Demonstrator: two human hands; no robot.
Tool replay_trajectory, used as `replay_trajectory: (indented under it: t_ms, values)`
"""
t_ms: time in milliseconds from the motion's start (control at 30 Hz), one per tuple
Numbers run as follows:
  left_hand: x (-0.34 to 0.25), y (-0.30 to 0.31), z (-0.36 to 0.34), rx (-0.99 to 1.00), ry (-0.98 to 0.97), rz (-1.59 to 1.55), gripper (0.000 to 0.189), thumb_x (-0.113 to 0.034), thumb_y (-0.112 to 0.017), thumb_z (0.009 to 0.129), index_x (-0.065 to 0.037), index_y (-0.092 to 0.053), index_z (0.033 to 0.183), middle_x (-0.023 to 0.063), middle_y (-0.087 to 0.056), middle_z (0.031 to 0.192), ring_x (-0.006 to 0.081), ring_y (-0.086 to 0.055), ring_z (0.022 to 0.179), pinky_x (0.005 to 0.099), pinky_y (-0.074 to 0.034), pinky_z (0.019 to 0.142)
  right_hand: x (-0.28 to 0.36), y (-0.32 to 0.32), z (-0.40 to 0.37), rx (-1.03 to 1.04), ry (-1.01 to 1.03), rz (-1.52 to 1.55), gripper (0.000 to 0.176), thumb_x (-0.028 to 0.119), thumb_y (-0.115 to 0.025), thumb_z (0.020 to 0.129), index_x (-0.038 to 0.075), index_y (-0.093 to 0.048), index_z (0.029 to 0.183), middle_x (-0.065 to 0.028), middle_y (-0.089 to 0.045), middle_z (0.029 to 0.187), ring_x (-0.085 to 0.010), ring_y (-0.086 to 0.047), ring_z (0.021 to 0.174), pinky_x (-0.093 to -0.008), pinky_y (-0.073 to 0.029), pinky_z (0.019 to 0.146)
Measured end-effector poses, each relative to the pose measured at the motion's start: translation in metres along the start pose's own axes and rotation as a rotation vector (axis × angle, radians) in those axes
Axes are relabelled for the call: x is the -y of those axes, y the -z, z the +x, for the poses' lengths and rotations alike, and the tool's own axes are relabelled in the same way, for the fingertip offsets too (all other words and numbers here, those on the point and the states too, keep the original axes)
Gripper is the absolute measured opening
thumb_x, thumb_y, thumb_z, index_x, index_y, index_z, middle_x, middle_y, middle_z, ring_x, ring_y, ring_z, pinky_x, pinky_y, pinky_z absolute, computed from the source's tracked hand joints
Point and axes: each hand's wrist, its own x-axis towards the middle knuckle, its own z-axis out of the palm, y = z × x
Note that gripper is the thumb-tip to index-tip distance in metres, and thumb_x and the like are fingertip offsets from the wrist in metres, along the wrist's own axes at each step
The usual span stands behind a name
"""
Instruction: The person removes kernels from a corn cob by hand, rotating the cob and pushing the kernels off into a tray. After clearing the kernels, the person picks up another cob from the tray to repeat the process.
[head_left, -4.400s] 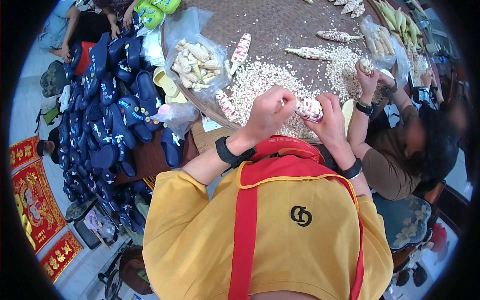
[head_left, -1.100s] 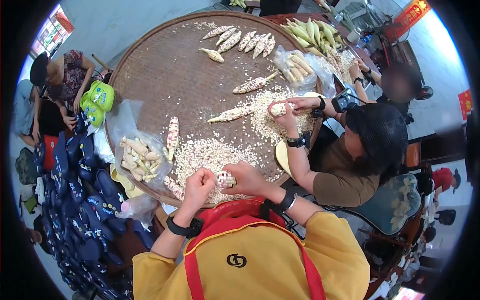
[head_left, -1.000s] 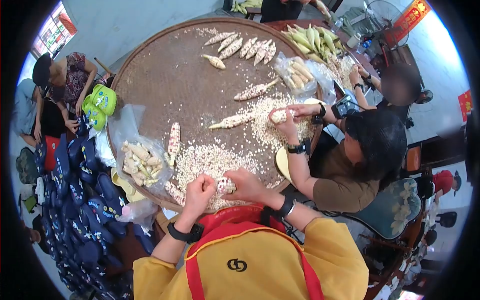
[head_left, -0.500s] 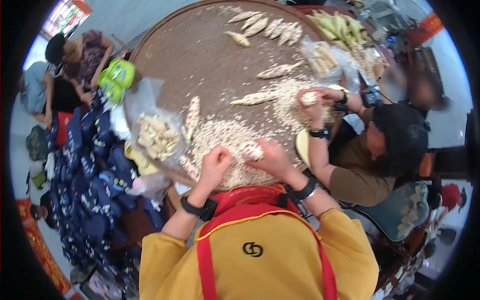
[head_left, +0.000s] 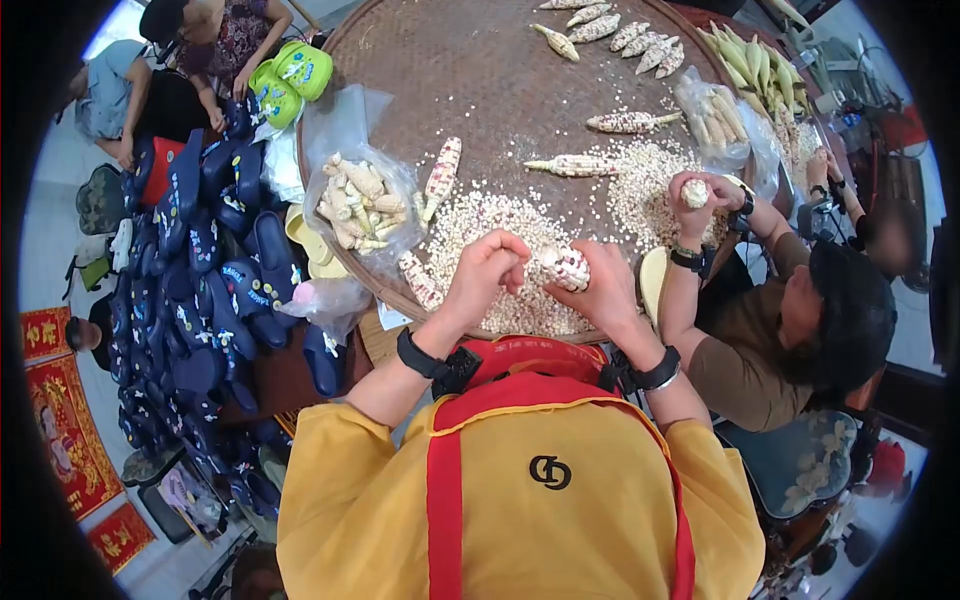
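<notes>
My right hand (head_left: 608, 288) is wrapped around an ear of corn (head_left: 568, 268) with white and dark purple kernels, its pale end pointing toward my other hand. Just left of it, my left hand (head_left: 488, 277) is closed, fingers curled toward the thumb; whatever may be in them is hidden. Beneath both hands spreads a heap of loose pale kernels (head_left: 485, 215) on a large round woven tray (head_left: 430, 90). Two speckled ears lie left of the heap: one long ear (head_left: 442, 178) and a shorter ear (head_left: 418, 280) near the rim.
A plastic bag of bare cobs (head_left: 360, 205) sits at the tray's left. On the right, a co-worker (head_left: 790, 310) holds a cob above another kernel pile (head_left: 650, 200). More ears (head_left: 630, 40) lie at the far side. Blue clogs (head_left: 200, 270) crowd the left.
The view has shifted, so the tray sits further right and higher. My left hand has turned, its fingers showing more; the ear in my right hand is more exposed.
</notes>
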Motion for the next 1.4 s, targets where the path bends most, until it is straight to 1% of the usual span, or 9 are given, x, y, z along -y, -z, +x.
replay_trajectory:
  t_ms: [267, 467, 800, 867, 1000, 1067, 1133, 1200, 1400]
  values:
    - [-0.009, -0.004, -0.003, 0.088, 0.06, -0.117, 0.017, -0.01, -0.051, 0.086, 0.0, -0.06, 0.096, 0.0008, -0.054, 0.07, 0.0068, -0.049, 0.06, 0.0219, -0.04, 0.052, 0.006, 0.002, 0.0, 0.03, 0.052, -0.042, 0.051, 0.027, -0.083, 0.058, 0.008, -0.06, 0.099, -0.0087, -0.061, 0.088, -0.0311, -0.054, 0.081, -0.0402, -0.045, 0.07]
    - [0.001, -0.009, -0.003, 0.033, -0.133, 0.387, 0.009, -0.009, -0.061, 0.084, -0.002, -0.062, 0.088, -0.0037, -0.058, 0.073, 0.0018, -0.048, 0.061, 0.0201, -0.039, 0.053, 0.001, -0.003, -0.004, 0.079, -0.003, -0.025, 0.055, 0.035, -0.08, 0.06, 0.011, -0.058, 0.103, -0.0079, -0.061, 0.092, -0.0286, -0.054, 0.086, -0.0407, -0.041, 0.072]
    - [-0.01, -0.012, -0.006, 0.039, -0.347, 0.686, 0.005, -0.007, -0.062, 0.084, -0.002, -0.061, 0.083, -0.0083, -0.048, 0.062, -0.0002, -0.038, 0.056, 0.0188, -0.032, 0.047, 0.008, 0.0, -0.006, 0.124, -0.004, -0.02, 0.051, 0.034, -0.081, 0.059, 0.011, -0.059, 0.099, -0.0085, -0.061, 0.09, -0.0297, -0.053, 0.084, -0.0411, -0.042, 0.071]
    - [-0.012, -0.01, -0.001, 0.079, -0.155, 0.525, 0.004, -0.006, -0.061, 0.083, -0.003, -0.06, 0.081, -0.0084, -0.048, 0.062, -0.0005, -0.039, 0.056, 0.0183, -0.032, 0.047, 0.006, -0.001, -0.003, 0.157, -0.043, 0.03, 0.05, 0.034, -0.081, 0.06, 0.011, -0.059, 0.098, -0.0094, -0.061, 0.089, -0.0301, -0.053, 0.085, -0.0412, -0.043, 0.072]
    - [-0.012, -0.014, -0.001, 0.117, -0.206, 0.516, 0.006, -0.008, -0.06, 0.083, -0.003, -0.059, 0.079, -0.0088, -0.048, 0.062, -0.0009, -0.039, 0.056, 0.0175, -0.032, 0.047, -0.003, -0.006, -0.004, 0.336, -0.199, 0.479, 0.048, 0.03, -0.082, 0.062, 0.008, -0.056, 0.096, -0.0096, -0.06, 0.086, -0.0276, -0.057, 0.083, -0.0373, -0.046, 0.071]
    - [-0.013, -0.009, -0.003, 0.244, -0.205, 0.47, 0.005, -0.008, -0.06, 0.084, -0.004, -0.058, 0.081, -0.0078, -0.05, 0.065, -0.0005, -0.04, 0.057, 0.0175, -0.033, 0.048, -0.005, -0.004, -0.001, 0.574, -0.65, 0.979, 0.047, 0.023, -0.082, 0.063, 0.006, -0.056, 0.098, -0.0077, -0.06, 0.086, -0.0208, -0.058, 0.079, -0.0345, -0.046, 0.07]
    - [-0.008, -0.002, -0.002, 0.221, -0.132, 0.303, 0.004, -0.007, -0.059, 0.084, -0.005, -0.056, 0.082, -0.0045, -0.053, 0.069, 0.0008, -0.042, 0.057, 0.0178, -0.034, 0.049, -0.01, -0.004, 0.001, 0.541, -0.621, 0.951, 0.046, 0.018, -0.082, 0.064, 0.004, -0.056, 0.099, -0.0071, -0.061, 0.087, -0.016, -0.058, 0.081, -0.0318, -0.046, 0.071]
    - [-0.003, 0.006, -0.002, 0.185, -0.06, 0.138, 0.004, -0.006, -0.058, 0.084, -0.005, -0.054, 0.084, -0.0013, -0.056, 0.072, 0.0022, -0.044, 0.057, 0.018, -0.035, 0.049, -0.008, -0.001, 0.004, 0.451, -0.321, 0.66, 0.047, 0.019, -0.082, 0.064, 0.004, -0.057, 0.1, -0.008, -0.061, 0.087, -0.0159, -0.058, 0.083, -0.0305, -0.046, 0.073]
    - [0.019, 0.037, 0.004, 0.039, 0.015, -0.28, 0.006, 0.0, -0.053, 0.08, -0.004, -0.05, 0.083, 0.009, -0.06, 0.078, 0.009, -0.051, 0.056, 0.0215, -0.041, 0.049, -0.006, -0.005, 0.005, 0.424, -0.206, 0.412, 0.055, 0.033, -0.08, 0.063, 0.004, -0.056, 0.103, -0.0171, -0.061, 0.093, -0.0339, -0.056, 0.09, -0.0396, -0.044, 0.079]
